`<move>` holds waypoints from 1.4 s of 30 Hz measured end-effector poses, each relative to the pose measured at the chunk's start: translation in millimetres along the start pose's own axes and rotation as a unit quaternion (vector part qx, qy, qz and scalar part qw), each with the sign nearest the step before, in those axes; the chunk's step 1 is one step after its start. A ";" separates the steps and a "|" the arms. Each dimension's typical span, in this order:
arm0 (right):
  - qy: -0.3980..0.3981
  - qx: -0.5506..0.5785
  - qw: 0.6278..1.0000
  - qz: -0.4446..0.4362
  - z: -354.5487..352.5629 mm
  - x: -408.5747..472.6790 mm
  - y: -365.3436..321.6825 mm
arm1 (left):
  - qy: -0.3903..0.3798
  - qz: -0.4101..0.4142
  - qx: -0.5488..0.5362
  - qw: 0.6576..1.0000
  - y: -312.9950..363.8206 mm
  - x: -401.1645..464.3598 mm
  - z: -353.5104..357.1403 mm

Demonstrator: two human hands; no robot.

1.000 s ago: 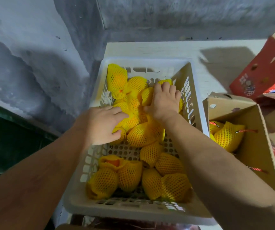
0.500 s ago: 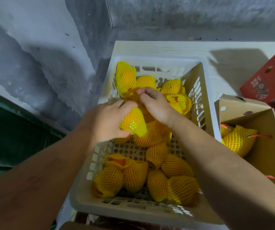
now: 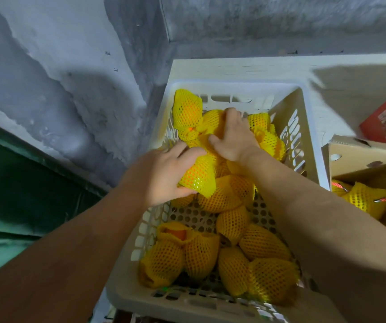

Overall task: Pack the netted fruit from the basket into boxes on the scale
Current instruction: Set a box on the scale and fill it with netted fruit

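A grey wall backed the pale bench carrying the basket of netted fruit. The left hand gripped one fruit; the right hand curled over the pile. Beside it, a cardboard box held more.

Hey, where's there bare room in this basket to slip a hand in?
The perforated floor shows bare mid-basket, between the fruit the left hand grips and the near pile. The far end under the right hand is crowded, as is the near end.
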State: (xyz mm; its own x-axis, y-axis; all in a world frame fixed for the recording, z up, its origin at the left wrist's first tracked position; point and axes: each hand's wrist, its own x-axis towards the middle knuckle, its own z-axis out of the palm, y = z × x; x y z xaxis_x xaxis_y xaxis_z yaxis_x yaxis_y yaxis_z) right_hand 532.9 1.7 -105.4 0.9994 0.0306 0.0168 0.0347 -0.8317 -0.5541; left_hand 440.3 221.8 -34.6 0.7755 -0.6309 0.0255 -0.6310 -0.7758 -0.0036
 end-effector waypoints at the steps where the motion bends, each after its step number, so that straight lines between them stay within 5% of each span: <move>1: -0.003 -0.009 1.000 0.015 1.2 0.3 1.0 | -0.004 -0.003 -0.003 1.000 0.0 -0.2 -0.1; 13: 0.056 0.085 0.993 0.054 -1.7 -3.4 1.7 | -0.018 -0.013 -0.013 1.000 2.4 0.5 -4.2; 17: -0.018 -0.021 0.992 0.123 -10.7 0.5 3.8 | -0.013 -0.010 -0.017 1.000 2.2 0.6 -4.6; 22: -0.019 -0.130 0.990 0.051 -23.2 -7.8 -2.7 | -0.009 -0.009 -0.011 1.000 1.6 0.2 -3.5; 31: 0.001 0.023 0.999 0.047 -59.2 -133.2 -26.6 | -0.042 -0.027 -0.048 0.998 16.1 -8.6 -13.6; 36: -0.114 0.240 0.960 0.085 -122.2 -206.6 -58.8 | -0.016 -0.134 -0.361 0.923 58.1 -53.0 -49.9; 42: -0.110 0.382 0.917 0.038 -169.6 -323.5 -137.8 | 0.085 -0.184 -0.512 0.835 120.9 -165.4 -112.5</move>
State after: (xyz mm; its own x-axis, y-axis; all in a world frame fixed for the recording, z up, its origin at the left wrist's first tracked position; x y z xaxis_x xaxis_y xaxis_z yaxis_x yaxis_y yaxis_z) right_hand 205.3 12.4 106.6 0.9712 0.1696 -0.1674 -0.1309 -0.2073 -0.9695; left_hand 233.3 233.9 73.2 0.9616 -0.2736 -0.0209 -0.1069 -0.4438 0.8897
